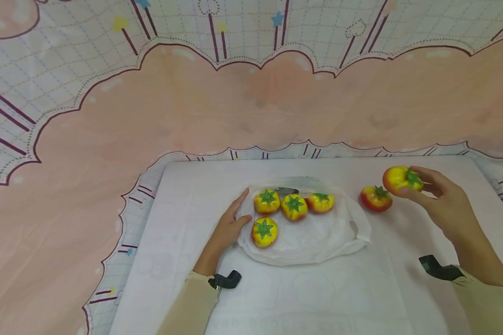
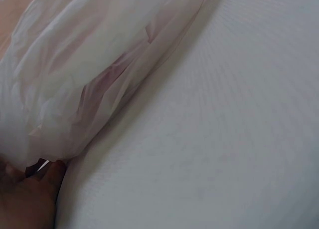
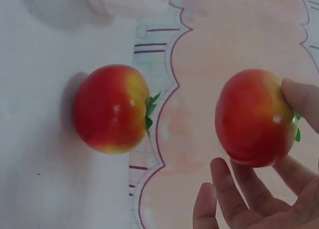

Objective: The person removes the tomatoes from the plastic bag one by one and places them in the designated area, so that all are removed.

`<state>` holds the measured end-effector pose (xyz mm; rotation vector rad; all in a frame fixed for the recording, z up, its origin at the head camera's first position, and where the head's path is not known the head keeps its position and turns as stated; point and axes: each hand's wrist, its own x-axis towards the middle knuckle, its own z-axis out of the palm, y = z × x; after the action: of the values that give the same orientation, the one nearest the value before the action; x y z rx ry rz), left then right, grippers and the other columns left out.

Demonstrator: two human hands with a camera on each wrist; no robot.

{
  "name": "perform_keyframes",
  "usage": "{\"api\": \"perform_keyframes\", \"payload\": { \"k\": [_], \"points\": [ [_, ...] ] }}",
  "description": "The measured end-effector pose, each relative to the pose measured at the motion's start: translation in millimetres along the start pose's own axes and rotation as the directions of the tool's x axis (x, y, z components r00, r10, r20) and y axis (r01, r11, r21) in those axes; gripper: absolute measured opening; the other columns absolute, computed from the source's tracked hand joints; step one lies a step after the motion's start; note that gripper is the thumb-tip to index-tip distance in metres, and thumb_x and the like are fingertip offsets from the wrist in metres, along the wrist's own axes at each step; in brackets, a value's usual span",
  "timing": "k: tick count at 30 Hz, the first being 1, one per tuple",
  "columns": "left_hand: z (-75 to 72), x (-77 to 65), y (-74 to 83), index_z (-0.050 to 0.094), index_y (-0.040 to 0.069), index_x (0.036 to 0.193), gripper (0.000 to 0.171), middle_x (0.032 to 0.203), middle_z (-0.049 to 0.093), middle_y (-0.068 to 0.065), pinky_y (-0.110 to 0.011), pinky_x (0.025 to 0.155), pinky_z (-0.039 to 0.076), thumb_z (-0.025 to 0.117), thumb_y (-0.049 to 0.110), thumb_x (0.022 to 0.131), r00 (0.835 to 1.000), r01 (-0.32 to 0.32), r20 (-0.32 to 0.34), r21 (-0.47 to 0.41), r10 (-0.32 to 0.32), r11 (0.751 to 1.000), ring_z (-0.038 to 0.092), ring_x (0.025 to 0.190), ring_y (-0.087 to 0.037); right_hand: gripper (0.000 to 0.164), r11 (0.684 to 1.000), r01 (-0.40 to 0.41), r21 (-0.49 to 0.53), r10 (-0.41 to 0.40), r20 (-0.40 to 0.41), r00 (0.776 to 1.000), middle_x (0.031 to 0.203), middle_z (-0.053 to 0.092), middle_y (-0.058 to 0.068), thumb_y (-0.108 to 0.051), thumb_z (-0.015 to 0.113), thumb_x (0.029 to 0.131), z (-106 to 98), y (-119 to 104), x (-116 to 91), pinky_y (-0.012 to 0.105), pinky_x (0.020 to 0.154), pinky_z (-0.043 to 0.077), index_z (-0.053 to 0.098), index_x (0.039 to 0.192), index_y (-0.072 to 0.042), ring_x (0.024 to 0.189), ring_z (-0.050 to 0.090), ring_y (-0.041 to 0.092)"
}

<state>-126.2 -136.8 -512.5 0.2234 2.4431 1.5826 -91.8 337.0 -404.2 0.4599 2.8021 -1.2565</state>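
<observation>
My right hand [image 1: 440, 197] holds a red-and-yellow tomato [image 1: 396, 179] with a green leafy top, raised over the table; in the right wrist view the thumb presses this tomato [image 3: 256, 118] near its top with fingers beneath. A second tomato [image 1: 375, 200] sits on the table just left of it. At the left edge of a white plastic bag [image 1: 306, 242], my left hand [image 1: 228, 225] grips the rim, index finger stretched along it and thumb over it. Several tomatoes [image 1: 294, 207] lie on the bag, leafy tops up. In the left wrist view, fingers [image 2: 55, 176] meet the bag's crumpled side [image 2: 99, 64].
A white table [image 1: 184, 200] carries everything. Behind and left of it hangs a peach and white patterned cloth [image 1: 218, 107]. The bag's handle loop [image 1: 362, 225] spreads toward the right. Dark bands [image 1: 228, 280] sit on both wrists.
</observation>
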Motion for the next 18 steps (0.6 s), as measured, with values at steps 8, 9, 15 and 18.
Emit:
{"api": "perform_keyframes", "payload": {
  "k": [8, 9, 15, 18],
  "points": [
    [-0.1, 0.1, 0.6, 0.029, 0.055, 0.155, 0.072, 0.168, 0.024, 0.017, -0.05, 0.129, 0.019, 0.057, 0.018, 0.099, 1.0, 0.01, 0.0, 0.003, -0.01, 1.0, 0.019, 0.158, -0.015, 0.078, 0.99, -0.126, 0.07, 0.126, 0.003, 0.992, 0.17, 0.018, 0.018, -0.064, 0.058, 0.094, 0.4, 8.8, 5.8, 0.072, 0.11, 0.037, 0.024, 0.161, -0.043, 0.148, 0.029, 0.05],
    [-0.2, 0.0, 0.7, 0.029, 0.055, 0.154, 0.072, 0.168, 0.023, 0.017, -0.05, 0.129, 0.019, 0.057, 0.018, 0.099, 1.0, 0.012, 0.001, 0.003, -0.012, 1.0, 0.019, 0.158, -0.015, 0.079, 0.988, -0.137, 0.077, 0.137, 0.007, 0.991, 0.17, 0.017, 0.018, -0.065, 0.058, 0.093, 0.3, 10.3, 6.5, 0.072, 0.11, 0.037, 0.023, 0.161, -0.044, 0.148, 0.029, 0.05],
    [0.3, -0.2, 1.1, 0.029, 0.055, 0.155, 0.072, 0.168, 0.023, 0.016, -0.051, 0.128, 0.019, 0.057, 0.017, 0.099, 1.0, 0.012, -0.004, 0.01, -0.012, 1.0, 0.019, 0.158, -0.016, 0.082, 0.976, -0.18, 0.125, 0.179, 0.02, 0.984, 0.172, 0.013, 0.017, -0.066, 0.058, 0.092, 1.5, 22.0, 12.4, 0.048, 0.112, 0.046, 0.021, 0.162, -0.043, 0.15, 0.027, 0.049],
    [0.8, -0.4, 1.7, 0.029, 0.053, 0.156, 0.073, 0.169, 0.024, 0.014, -0.052, 0.128, 0.019, 0.056, 0.017, 0.099, 1.0, 0.013, -0.009, 0.015, -0.013, 1.0, 0.02, 0.158, -0.018, 0.084, 0.97, -0.198, 0.142, 0.197, 0.02, 0.98, 0.171, 0.012, 0.018, -0.065, 0.058, 0.092, 2.1, 27.1, 15.2, 0.025, 0.096, 0.055, 0.02, 0.163, -0.04, 0.15, 0.026, 0.049]
  ]
}}
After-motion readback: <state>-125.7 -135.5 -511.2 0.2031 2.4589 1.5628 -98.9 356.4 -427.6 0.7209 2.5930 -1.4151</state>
